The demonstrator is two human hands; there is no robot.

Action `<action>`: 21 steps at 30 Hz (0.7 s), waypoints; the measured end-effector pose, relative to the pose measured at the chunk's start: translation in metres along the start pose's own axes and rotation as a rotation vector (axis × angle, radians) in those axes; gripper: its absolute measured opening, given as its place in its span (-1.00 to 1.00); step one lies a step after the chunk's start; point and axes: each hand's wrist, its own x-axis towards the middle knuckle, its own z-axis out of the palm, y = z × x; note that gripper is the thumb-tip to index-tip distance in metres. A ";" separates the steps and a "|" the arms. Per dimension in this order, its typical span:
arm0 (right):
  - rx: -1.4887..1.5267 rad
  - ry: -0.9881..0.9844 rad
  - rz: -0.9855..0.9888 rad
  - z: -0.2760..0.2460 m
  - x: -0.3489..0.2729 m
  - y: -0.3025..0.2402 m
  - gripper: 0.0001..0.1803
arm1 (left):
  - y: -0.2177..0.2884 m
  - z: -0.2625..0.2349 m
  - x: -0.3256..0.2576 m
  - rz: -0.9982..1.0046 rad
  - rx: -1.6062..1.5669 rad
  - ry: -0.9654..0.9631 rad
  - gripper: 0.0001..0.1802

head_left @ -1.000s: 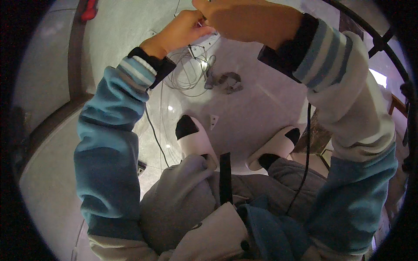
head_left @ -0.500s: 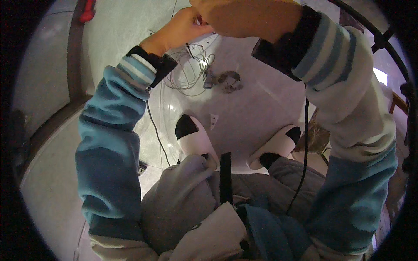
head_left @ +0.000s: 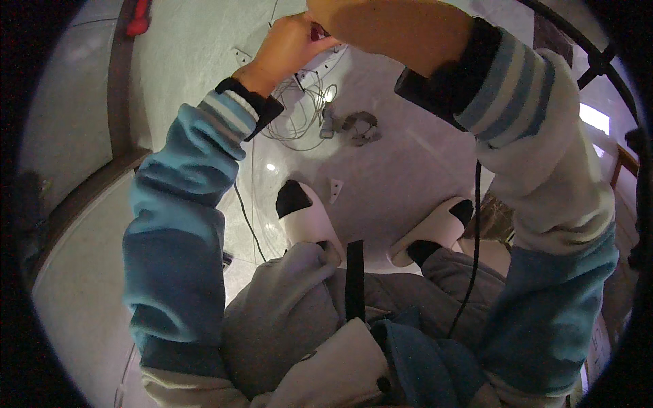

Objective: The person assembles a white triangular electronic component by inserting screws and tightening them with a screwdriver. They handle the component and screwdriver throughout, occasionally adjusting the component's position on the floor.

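My left hand (head_left: 289, 49) is up at the top of the view, its fingers pinched together around a small dark reddish thing (head_left: 317, 30) that I cannot make out. Against those fingertips lies my right hand (head_left: 381, 32), curled with its back toward me. Its fingertips are hidden, and the upper edge of the picture cuts part of it off. Whatever the two hands hold between them is mostly covered. A black box-like device (head_left: 265, 117) sits under my left wrist, and a similar black one (head_left: 430, 95) is under the right.
Beneath my hands, tangled grey cables (head_left: 289, 129) lie on the pale floor beside a white power strip (head_left: 323, 66) and a dark coiled lead (head_left: 360, 129). A small white plate (head_left: 335, 190) is between my white slippers (head_left: 306, 221). A black cord (head_left: 477, 224) hangs along my right side.
Both hands have shifted slightly to the right, still together. My left forearm has moved right with its hand, and a bit more of the reddish thing shows.
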 end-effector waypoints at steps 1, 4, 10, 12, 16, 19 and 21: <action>0.029 0.014 -0.046 0.001 -0.001 0.000 -0.75 | -0.003 0.003 0.001 0.021 -0.038 0.004 -0.65; 0.073 0.079 -0.150 -0.004 -0.009 -0.003 -0.74 | -0.015 0.006 0.006 0.038 -0.144 -0.066 -0.66; -0.020 -0.136 -0.155 -0.027 -0.022 -0.001 -0.74 | -0.006 -0.015 0.005 -0.011 -0.173 -0.197 -0.66; 0.034 -0.110 -0.120 -0.027 -0.019 0.000 -0.74 | 0.008 -0.016 0.000 -0.108 -0.112 -0.217 -0.66; -0.116 -0.108 0.005 -0.018 -0.014 -0.001 -0.74 | 0.022 -0.014 -0.001 -0.100 -0.121 -0.150 -0.65; -0.136 -0.103 -0.046 -0.015 -0.014 -0.003 -0.76 | 0.017 -0.012 0.001 -0.124 -0.094 -0.111 -0.64; -0.090 -0.054 -0.065 -0.014 -0.013 -0.006 -0.78 | 0.010 -0.013 0.003 -0.088 -0.096 -0.140 -0.64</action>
